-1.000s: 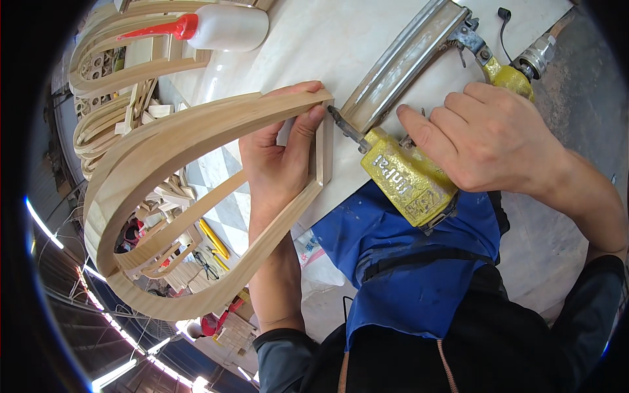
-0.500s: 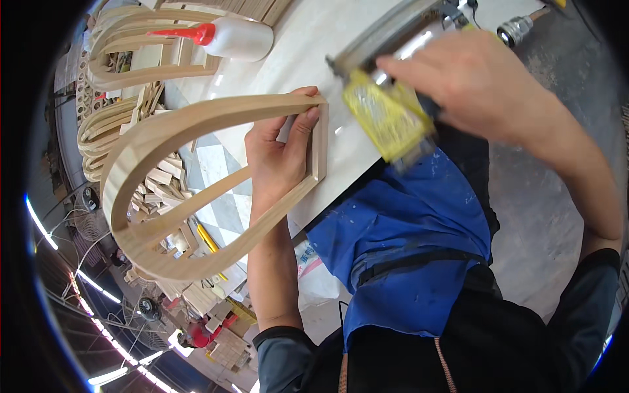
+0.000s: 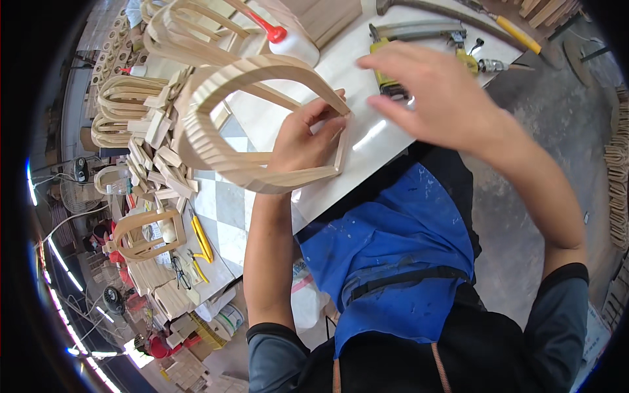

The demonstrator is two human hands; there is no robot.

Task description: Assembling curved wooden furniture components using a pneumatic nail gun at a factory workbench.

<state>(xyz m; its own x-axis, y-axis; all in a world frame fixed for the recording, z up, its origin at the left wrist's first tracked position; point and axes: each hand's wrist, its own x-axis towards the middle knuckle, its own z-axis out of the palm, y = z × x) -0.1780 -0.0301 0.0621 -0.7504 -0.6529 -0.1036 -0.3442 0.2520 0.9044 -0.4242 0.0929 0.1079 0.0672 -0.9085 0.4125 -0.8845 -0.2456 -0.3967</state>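
On the white surface (image 3: 380, 141), the left hand (image 3: 306, 134) grips the flat end of a bent-wood arch frame (image 3: 252, 118), fingers curled round its short crosspiece, frame lying w/ the curved end pointing away over the edge. Right hand (image 3: 440, 98) hovers open, fingers spread, holding nothing, betw. frame & yellow nail gun (image 3: 419, 46) lying further back. Glue bottle w/ red tip (image 3: 288, 40) sits near the arch top. Step looks like fixing the end joint; any next move needs the frame kept pinned & square.
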